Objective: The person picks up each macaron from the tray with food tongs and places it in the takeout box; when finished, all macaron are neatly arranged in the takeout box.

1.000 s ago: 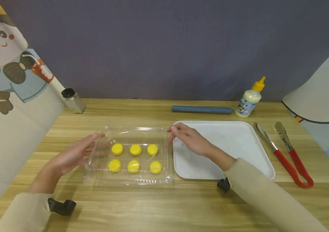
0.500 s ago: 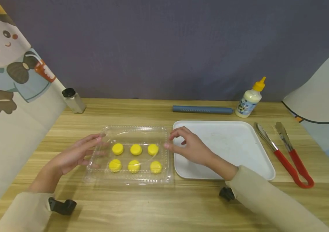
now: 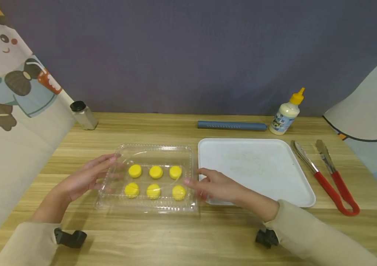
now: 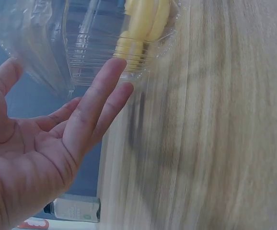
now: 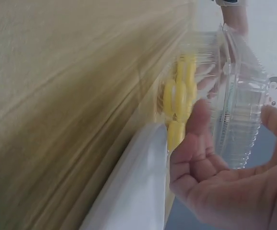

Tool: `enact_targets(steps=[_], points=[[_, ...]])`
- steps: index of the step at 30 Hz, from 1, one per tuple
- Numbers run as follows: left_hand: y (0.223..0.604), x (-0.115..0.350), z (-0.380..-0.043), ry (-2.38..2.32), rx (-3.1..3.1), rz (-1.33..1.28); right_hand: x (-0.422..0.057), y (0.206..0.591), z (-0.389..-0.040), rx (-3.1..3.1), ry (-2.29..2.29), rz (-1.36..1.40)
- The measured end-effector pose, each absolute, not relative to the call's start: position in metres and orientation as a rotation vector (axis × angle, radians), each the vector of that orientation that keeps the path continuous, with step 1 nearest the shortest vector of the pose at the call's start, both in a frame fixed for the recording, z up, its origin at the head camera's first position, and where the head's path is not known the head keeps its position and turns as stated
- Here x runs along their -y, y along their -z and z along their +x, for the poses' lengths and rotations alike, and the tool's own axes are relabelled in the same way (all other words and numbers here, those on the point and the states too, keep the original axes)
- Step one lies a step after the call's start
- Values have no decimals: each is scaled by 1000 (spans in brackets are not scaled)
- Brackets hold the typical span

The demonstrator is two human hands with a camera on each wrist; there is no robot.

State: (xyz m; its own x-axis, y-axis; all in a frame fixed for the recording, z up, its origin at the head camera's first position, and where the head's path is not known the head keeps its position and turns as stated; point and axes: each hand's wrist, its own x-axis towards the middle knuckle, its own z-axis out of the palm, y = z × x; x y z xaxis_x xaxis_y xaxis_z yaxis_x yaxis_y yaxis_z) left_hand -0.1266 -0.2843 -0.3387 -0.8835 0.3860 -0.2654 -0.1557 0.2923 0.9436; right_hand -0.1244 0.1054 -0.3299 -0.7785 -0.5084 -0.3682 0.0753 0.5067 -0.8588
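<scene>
A clear plastic clamshell box [image 3: 156, 153] with its lid down lies on the wooden table, with several yellow macarons [image 3: 156, 172] in two rows inside. My left hand [image 3: 82, 177] is at the box's left side, palm toward it, fingers spread and extended; the left wrist view shows the fingertips [image 4: 112, 67] right at the ribbed wall. At the right side is my right hand [image 3: 219, 186], thumb over the lid's edge and other fingers loosely bent low by the side wall. In the right wrist view a wide gap separates the thumb [image 5: 272, 120] from those fingers.
Right of the box lies a white tray [image 3: 258, 162], its left edge under the right hand. Red-handled tongs [image 3: 332, 184] lie beyond it. A blue-grey stick [image 3: 231, 125], a yellow-capped squeeze bottle [image 3: 284, 118] and a black-lidded jar [image 3: 84, 116] line the back.
My right hand has moved down along the box's right edge toward me, from its upper right corner to the lower part. The left hand and the box stay nearly in place.
</scene>
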Motion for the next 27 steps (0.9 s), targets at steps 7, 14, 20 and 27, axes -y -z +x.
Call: enact_targets(steps=[7, 14, 20, 27], points=[[339, 290, -124, -1557, -2118, 292, -103, 336, -121, -2043, 1499, -320], [337, 290, -126, -1488, -2171, 252, -99, 339, -127, -2097, 1580, -254], [336, 279, -136, -1492, -2258, 199, -96, 340, -137, -2152, 1581, -205], [336, 269, -141, -1522, -2281, 167, -95, 341, -141, -2157, 1612, -170]])
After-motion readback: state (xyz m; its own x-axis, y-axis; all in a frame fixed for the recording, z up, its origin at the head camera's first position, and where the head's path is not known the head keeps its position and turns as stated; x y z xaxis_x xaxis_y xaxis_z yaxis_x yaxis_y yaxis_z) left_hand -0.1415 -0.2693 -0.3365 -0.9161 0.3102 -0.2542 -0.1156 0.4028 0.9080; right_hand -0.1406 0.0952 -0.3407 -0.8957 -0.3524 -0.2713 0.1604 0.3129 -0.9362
